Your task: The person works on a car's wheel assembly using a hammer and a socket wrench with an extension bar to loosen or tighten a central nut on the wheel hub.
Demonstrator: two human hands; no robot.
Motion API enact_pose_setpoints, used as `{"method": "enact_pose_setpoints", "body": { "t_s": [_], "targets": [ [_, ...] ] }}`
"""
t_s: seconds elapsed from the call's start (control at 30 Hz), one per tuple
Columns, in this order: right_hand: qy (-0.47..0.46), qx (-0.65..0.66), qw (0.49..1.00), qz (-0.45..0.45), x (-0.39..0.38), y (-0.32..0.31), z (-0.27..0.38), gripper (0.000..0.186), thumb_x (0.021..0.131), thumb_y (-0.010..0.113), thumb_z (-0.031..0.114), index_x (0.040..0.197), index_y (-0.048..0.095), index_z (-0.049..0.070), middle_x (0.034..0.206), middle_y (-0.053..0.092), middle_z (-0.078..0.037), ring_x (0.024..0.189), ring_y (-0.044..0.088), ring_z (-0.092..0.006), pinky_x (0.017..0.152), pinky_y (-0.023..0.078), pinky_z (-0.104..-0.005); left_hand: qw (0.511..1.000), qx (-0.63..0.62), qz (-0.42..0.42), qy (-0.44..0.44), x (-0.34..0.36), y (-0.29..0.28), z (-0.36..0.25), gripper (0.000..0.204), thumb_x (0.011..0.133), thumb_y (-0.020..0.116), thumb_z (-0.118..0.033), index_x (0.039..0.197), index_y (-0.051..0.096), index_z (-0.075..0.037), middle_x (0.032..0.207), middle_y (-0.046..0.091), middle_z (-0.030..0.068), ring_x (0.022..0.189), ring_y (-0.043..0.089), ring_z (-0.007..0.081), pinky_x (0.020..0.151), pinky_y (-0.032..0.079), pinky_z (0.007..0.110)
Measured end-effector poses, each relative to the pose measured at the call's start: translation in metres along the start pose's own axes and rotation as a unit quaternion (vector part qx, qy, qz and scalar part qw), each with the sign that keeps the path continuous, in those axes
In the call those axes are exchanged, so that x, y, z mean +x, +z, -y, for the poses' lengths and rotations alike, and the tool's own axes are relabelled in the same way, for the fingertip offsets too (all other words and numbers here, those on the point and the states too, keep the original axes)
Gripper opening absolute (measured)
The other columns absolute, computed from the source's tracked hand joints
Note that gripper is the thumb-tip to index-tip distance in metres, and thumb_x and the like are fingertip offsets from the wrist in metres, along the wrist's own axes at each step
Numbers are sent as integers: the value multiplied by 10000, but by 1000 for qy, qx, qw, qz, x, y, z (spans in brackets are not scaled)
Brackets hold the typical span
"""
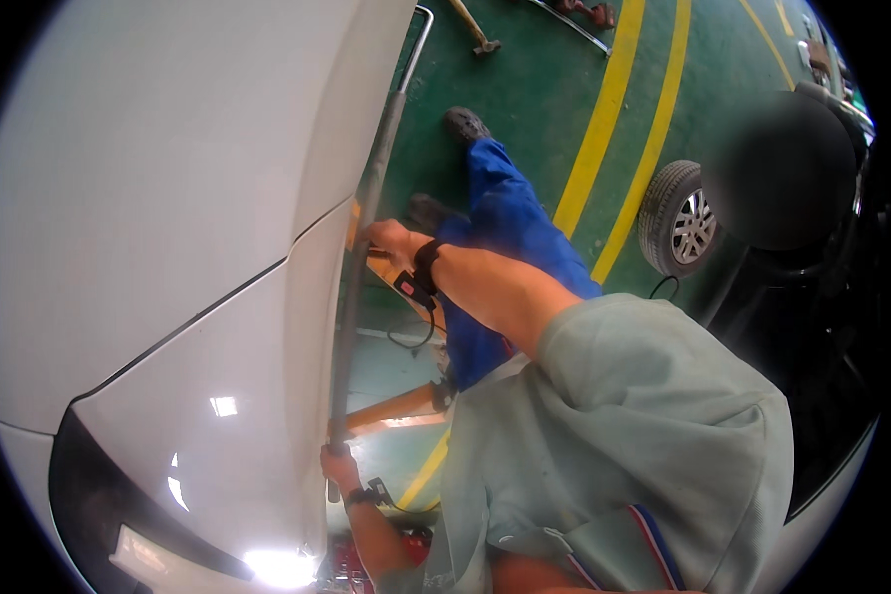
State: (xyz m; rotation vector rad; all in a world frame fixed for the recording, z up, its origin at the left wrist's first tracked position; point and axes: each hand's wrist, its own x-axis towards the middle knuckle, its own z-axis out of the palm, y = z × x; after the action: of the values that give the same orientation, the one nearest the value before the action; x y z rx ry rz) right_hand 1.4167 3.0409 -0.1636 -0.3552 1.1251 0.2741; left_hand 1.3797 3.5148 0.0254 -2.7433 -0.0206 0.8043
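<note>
My right hand (391, 240) is closed around a long grey metal bar (378, 158), which runs along the edge of the white car panel (178, 208) on my left. My left hand (338, 463) grips the same bar lower in the view, just below where an orange metal arm (381, 413) meets it. More orange metal shows behind my right wrist, partly hidden by the hand and a wrist strap with a small device. My legs in blue trousers (515, 223) are beside the bar.
A loose wheel (675, 220) sits at the right beside a dark car (812, 376), partly covered by a blurred patch. A hammer (483, 44), a thin metal rod (574, 25) and other tools lie on the green floor (525, 89) with yellow lines.
</note>
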Motion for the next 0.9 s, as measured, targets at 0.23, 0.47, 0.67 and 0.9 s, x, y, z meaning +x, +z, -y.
{"method": "enact_pose_setpoints", "body": {
  "t_s": [0.23, 0.47, 0.67, 0.9],
  "targets": [
    [-273, -143, 947, 94, 16, -26, 10, 154, 860, 607, 125, 899, 664, -13, 927, 640, -112, 837, 638, -196, 709, 513, -317, 999, -21, -4, 38, -9, -14, -49, 323, 732, 762, -185, 957, 602, -18, 923, 651, 208, 884, 621, 405, 785, 489, 468],
    [-81, -72, 991, -81, 22, -12, 11, 295, 816, 666, 193, 947, 626, -68, 893, 644, -151, 790, 644, -239, 687, 517, -345, 997, -36, -23, 65, -12, -13, -48, 296, 794, 670, -291, 927, 621, -30, 886, 654, 199, 853, 617, 415, 762, 480, 513],
    [-141, -240, 949, -151, 39, -7, 11, 428, 795, 673, 272, 974, 580, -106, 917, 644, -238, 837, 660, -334, 696, 519, -393, 997, -10, 46, 53, 16, 0, -41, 332, 716, 772, -259, 866, 648, 10, 816, 664, 221, 787, 642, 403, 720, 500, 460],
    [-153, -279, 925, -210, 48, -7, 9, 683, 790, 675, 279, 1201, 359, -166, 1129, 577, -319, 1064, 594, -405, 851, 518, -401, 993, 1, 108, 57, 12, -11, -65, 329, 720, 762, -311, 803, 706, 3, 752, 668, 223, 747, 658, 386, 705, 500, 442]
  ]
}}
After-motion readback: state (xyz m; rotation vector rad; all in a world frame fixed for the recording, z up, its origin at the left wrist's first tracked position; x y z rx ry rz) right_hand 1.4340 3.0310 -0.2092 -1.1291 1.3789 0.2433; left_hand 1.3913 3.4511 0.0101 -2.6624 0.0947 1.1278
